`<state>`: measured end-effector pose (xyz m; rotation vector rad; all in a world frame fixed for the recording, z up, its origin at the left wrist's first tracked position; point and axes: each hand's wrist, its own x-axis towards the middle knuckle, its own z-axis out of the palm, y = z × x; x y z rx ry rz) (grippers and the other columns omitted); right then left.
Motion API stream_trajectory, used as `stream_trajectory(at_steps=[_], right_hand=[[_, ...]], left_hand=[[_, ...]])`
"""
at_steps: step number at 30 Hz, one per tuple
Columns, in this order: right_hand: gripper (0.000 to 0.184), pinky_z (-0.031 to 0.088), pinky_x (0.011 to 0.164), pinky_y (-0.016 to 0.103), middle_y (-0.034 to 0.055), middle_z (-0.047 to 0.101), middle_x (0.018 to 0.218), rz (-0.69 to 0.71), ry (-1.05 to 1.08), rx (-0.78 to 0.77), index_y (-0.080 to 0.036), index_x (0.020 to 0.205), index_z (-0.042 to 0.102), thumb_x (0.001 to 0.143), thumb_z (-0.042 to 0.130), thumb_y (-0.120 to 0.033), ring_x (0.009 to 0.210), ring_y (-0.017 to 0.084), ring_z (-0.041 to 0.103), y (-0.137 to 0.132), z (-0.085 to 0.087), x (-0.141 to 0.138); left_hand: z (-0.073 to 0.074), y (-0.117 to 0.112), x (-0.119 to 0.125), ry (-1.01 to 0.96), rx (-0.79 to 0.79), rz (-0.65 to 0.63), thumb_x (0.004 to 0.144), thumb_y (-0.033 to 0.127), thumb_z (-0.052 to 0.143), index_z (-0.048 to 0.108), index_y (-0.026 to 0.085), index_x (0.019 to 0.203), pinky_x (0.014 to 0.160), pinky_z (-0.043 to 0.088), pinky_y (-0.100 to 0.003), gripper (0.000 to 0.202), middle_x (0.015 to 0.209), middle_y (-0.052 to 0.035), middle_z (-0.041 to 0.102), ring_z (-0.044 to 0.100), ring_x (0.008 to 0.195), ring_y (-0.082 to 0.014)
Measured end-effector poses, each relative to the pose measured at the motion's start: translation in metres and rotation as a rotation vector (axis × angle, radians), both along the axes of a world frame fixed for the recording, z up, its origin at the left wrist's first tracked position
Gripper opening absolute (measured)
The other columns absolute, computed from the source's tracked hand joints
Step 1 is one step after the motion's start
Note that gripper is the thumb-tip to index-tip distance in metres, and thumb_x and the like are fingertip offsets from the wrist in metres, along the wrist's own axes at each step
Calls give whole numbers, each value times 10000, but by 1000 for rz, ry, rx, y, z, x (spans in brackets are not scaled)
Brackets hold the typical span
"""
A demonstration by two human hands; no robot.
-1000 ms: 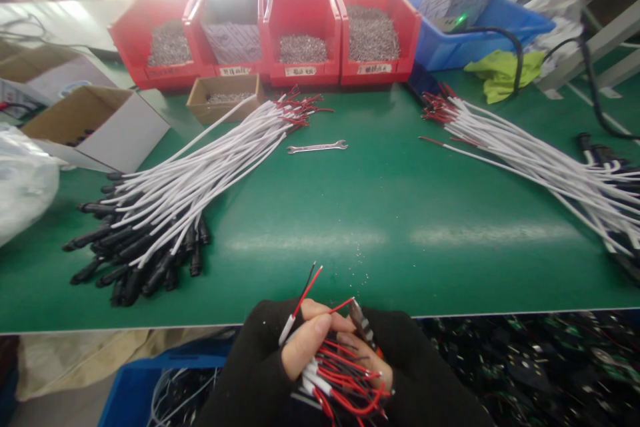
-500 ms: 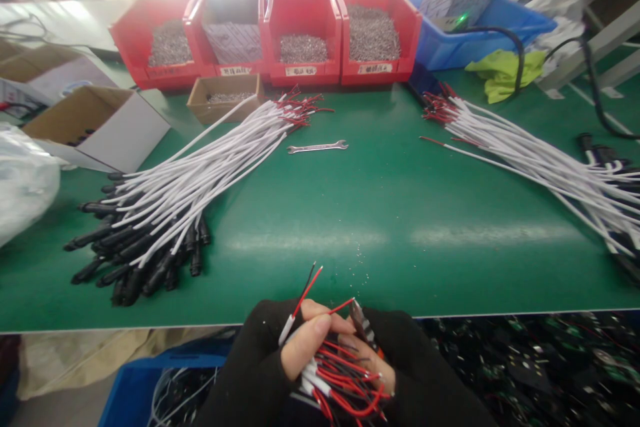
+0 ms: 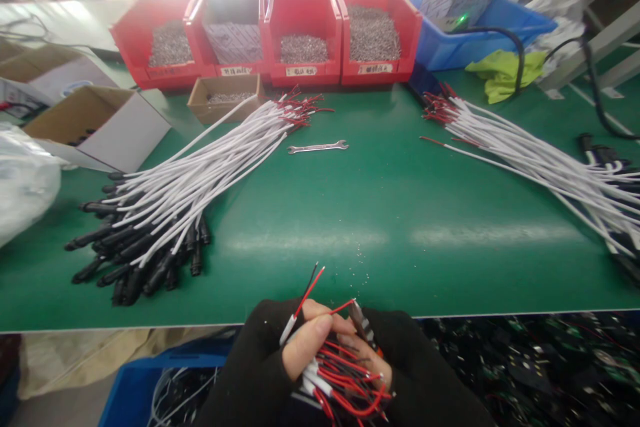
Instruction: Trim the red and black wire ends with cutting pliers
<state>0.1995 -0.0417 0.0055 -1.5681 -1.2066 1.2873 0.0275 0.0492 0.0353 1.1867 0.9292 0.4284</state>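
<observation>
Close to my body, at the table's front edge, my left hand (image 3: 307, 343) pinches a thin red wire (image 3: 341, 308) between thumb and finger. Another white cable (image 3: 287, 330) with red and black ends sticks up beside that thumb. My right hand (image 3: 373, 360) is closed around wire cutters (image 3: 361, 320); their metal jaws touch the tip of the red wire, and only a bit of orange handle shows. Below and between both hands hangs a bunch of red and black wires (image 3: 347, 380) coming out of white sheaths. Whether the right fingers also grip this bunch I cannot tell.
Bundles of white cables lie left (image 3: 215, 153) and right (image 3: 530, 153) on the green table (image 3: 320, 213). A wrench (image 3: 318, 147) rests between them. Red bins (image 3: 305, 71) of small metal parts line the back. Below the front edge are a blue crate (image 3: 125, 387) and dark parts.
Almost nothing differs. Both hands shift very slightly, and the cutter jaws stay at the tip of the red wire.
</observation>
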Motion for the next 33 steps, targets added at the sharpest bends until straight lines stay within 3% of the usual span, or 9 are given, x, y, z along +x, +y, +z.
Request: stream_trajectory(at_steps=[9,13,16,20,25,29,33], right_hand=[[212,625,801,353,72,700,1178,37,-31,29,-198,1181,678,1029,621,-334,936,192,703,-1,1,0],[240,624,791,362,76,696,1167,57,-49,19,-177,1196,665,1022,634,-340,922,191,702,-1,2,-1],[252,623,798,371,78,694,1171,66,-60,14,-173,1207,659,1021,635,-342,932,195,703,-1,2,-2],[235,618,827,371,74,700,1180,71,-76,5,-187,1174,681,1035,607,-362,950,198,702,-3,-2,-3],[254,608,867,400,79,731,1149,70,-109,-23,-178,1154,706,1041,588,-373,985,214,713,-8,-10,-5],[300,586,927,352,66,757,1183,95,-129,-25,-231,1132,763,1063,495,-349,1073,240,705,-10,-11,-3],[233,517,1066,374,53,730,1288,140,-156,-6,-267,1068,810,994,608,-356,1201,282,655,-17,-16,-1]], left_hand=[[-2,-2,5,90,16,39,957,334,600,819,232,845,717,624,-292,266,806,-22,833,787,745,-228],[-8,-7,7,148,18,76,957,382,596,825,223,984,714,620,-319,280,777,-32,820,766,694,-224],[-10,-10,8,160,19,137,947,384,604,839,247,992,739,601,-290,276,821,-19,822,772,733,-208],[-5,-12,12,152,-16,179,941,356,613,847,264,930,661,556,-216,252,771,13,822,766,685,-170],[1,-14,18,116,-76,248,943,316,627,844,260,908,665,555,-203,227,756,18,826,778,676,-164],[3,-13,17,112,-75,242,943,295,624,841,264,899,639,550,-187,223,736,24,826,775,650,-152],[-1,-13,13,167,-60,196,940,356,626,843,258,935,637,547,-192,238,729,16,818,773,661,-162]])
